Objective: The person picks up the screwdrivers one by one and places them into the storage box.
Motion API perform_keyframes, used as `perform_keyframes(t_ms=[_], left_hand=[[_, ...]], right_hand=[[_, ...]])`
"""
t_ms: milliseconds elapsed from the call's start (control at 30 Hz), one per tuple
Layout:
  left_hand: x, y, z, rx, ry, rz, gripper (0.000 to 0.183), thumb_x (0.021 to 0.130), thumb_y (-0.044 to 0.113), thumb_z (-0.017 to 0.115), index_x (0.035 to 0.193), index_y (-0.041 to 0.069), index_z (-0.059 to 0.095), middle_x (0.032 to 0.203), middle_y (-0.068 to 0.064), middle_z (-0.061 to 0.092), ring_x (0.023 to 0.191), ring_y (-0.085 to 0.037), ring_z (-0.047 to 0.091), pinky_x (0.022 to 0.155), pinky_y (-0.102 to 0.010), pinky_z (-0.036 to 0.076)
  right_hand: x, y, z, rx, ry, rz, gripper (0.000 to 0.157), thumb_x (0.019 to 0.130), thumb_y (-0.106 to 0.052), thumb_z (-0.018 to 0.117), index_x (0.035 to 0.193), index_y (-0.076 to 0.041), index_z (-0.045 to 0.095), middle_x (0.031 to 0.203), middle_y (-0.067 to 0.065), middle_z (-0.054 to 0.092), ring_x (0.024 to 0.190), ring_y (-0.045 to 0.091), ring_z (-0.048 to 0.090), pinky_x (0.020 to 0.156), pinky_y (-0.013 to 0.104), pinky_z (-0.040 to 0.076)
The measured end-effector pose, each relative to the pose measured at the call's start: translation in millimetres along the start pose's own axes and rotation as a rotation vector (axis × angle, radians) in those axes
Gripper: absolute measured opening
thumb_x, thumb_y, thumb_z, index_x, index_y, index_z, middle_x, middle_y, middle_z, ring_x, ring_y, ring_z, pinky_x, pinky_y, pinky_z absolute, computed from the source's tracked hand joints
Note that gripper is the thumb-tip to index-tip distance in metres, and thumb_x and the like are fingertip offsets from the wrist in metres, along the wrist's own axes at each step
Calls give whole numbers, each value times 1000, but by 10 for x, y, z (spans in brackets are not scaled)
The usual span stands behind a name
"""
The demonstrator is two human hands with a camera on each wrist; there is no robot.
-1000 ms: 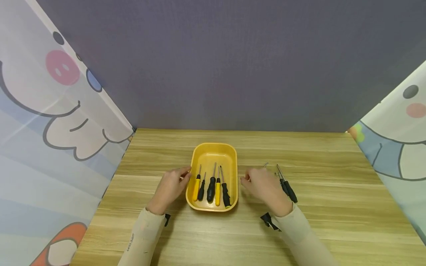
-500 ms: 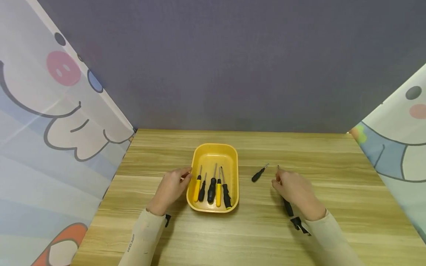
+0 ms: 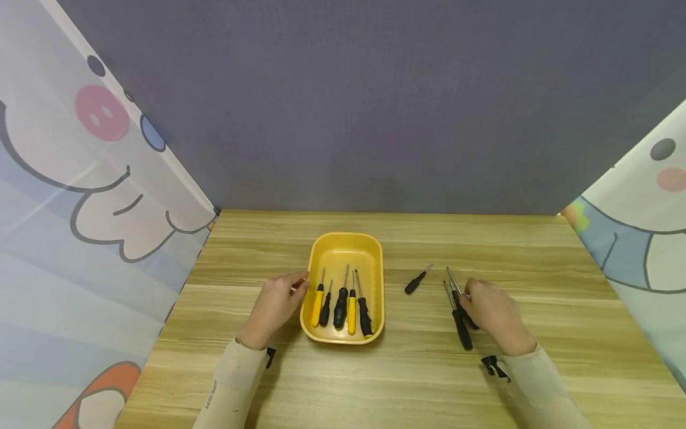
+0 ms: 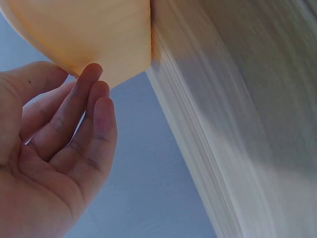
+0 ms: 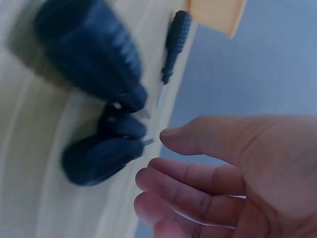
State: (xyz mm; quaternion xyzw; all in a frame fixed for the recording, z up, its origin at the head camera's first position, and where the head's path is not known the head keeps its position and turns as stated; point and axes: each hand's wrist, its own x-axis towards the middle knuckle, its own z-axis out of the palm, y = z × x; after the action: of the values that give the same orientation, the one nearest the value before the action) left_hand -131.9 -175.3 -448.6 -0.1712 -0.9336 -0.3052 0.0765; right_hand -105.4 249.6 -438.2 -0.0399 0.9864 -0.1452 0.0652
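Observation:
My left hand [image 3: 274, 301] rests its fingertips against the left rim of a yellow tray [image 3: 343, 239]; in the left wrist view, thumb and fingers are gently bent at the tray's edge. Inside the tray lie several screwdrivers, among them a yellow-handled screwdriver [image 3: 351, 313] and a black screwdriver [image 3: 340, 307]. On the right, my right hand [image 3: 495, 313] hovers by black-handled screwdrivers [image 3: 461, 329] and partly hides one. The right wrist view has thumb and fingers apart, close to a cluster of dark handles [image 5: 91, 49]. Contact there is unclear.
A small black screwdriver [image 3: 415, 282] lies alone between the tray and the right-hand cluster. Behind the wooden table [image 3: 514, 238] stands a grey panel [image 3: 375, 119]. Cartoon-printed sheets [image 3: 128, 196] flank both sides.
My right hand has moved right, away from beside the tray to the screwdriver cluster, uncovering the small black screwdriver. One clustered handle has shifted toward the front. The left hand stays put.

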Motion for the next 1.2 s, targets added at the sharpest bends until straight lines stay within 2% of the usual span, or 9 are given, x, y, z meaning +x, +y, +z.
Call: perform_keyframes(t_ms=[167, 600, 767, 1000, 1200], left_hand=[[-1, 3, -2, -5, 2, -6, 27, 96, 8, 68, 122, -2, 70, 103, -10, 73, 85, -16, 69, 71, -29, 59], [-6, 11, -9, -5, -5, -16, 28, 97, 8, 68, 123, -2, 69, 104, -11, 73, 86, -17, 69, 71, -30, 60], [-4, 14, -5, 0, -1, -16, 28, 96, 8, 68, 122, -2, 70, 103, -11, 73, 86, -17, 69, 71, -30, 60], [-3, 24, -7, 1, -3, -19, 28, 96, 8, 68, 122, -2, 70, 104, -11, 73, 86, -18, 69, 71, -31, 60], [3, 14, -10, -1, -12, -25, 28, 97, 9, 67, 123, -1, 69, 104, -10, 73, 87, -17, 69, 72, -30, 59]], right_hand=[[43, 73, 37, 21, -51, 36, 15, 96, -13, 64, 89, 0, 63, 69, 2, 55, 54, 17, 50, 43, 30, 42], [134, 133, 76, 61, -95, 90, 19, 96, -19, 62, 83, -6, 62, 66, 2, 54, 54, 19, 49, 44, 32, 41], [141, 132, 77, 77, -101, 101, 20, 96, -20, 61, 80, -8, 60, 64, 2, 52, 54, 18, 47, 44, 31, 39], [160, 138, 114, 102, -108, 112, 33, 95, -22, 59, 66, -12, 48, 54, -1, 43, 46, 12, 37, 41, 24, 31], [195, 96, 99, 120, -82, 115, 34, 93, -24, 58, 63, -14, 46, 53, -2, 42, 45, 12, 37, 40, 24, 30]])
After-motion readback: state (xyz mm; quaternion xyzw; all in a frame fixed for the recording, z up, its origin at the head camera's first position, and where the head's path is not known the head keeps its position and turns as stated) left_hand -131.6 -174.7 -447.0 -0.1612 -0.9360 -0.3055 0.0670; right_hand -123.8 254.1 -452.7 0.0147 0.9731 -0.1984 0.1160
